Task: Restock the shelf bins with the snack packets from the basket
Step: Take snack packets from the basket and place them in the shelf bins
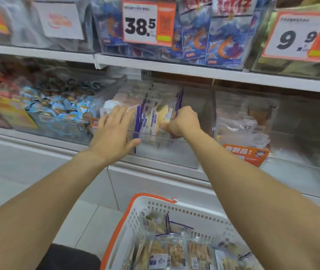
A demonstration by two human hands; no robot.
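Note:
A clear shelf bin on the middle shelf holds upright snack packets with purple edges. My left hand lies flat with straight fingers against the packets at the bin's left side, thumb on the front wall. My right hand is curled round packets in the bin's middle, knuckles up. Below, a white basket with an orange rim holds several more clear packets of the same snack.
A bin of blue-wrapped snacks stands to the left, a clear bin with pale packets to the right. The upper shelf overhangs, with blue shrimp packets and price tags 38.5 and 9.9. An orange label hangs at right.

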